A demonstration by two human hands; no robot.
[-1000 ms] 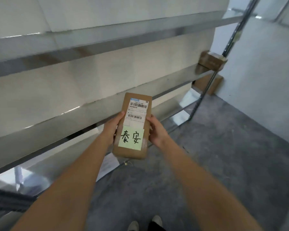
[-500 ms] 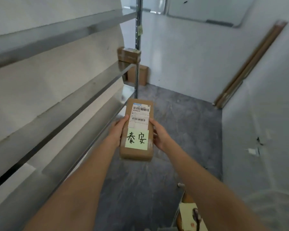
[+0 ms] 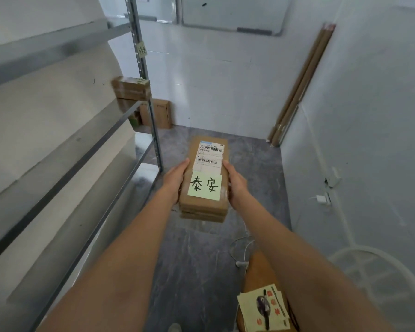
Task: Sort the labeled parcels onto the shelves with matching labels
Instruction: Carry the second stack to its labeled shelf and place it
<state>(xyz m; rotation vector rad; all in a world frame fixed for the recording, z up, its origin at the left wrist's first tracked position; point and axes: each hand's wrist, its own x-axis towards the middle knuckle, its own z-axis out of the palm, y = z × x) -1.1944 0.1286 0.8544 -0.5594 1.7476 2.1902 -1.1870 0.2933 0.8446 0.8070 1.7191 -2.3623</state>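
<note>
I hold a long brown cardboard parcel [image 3: 205, 207] out in front of me at chest height. It bears a white barcode label and a yellow-green note handwritten with two characters [image 3: 204, 186]. My left hand [image 3: 175, 179] grips its left side and my right hand [image 3: 236, 184] grips its right side. The metal shelf rack [image 3: 98, 142] runs along my left. A small yellow label [image 3: 142, 49] hangs on the rack's upright post. At the far end of the middle shelf sits another brown parcel [image 3: 132, 88].
A cardboard box [image 3: 157, 113] stands on the floor behind the rack post. Long cardboard tubes [image 3: 300, 87] lean in the right corner. A white fan guard [image 3: 379, 283] lies at the lower right. A brown box topped with paper sheets [image 3: 264, 307] sits near my feet, beside a white cable.
My view has swung right, from facing the shelves to looking down the aisle. The parcel stays held in both hands in front of me.
</note>
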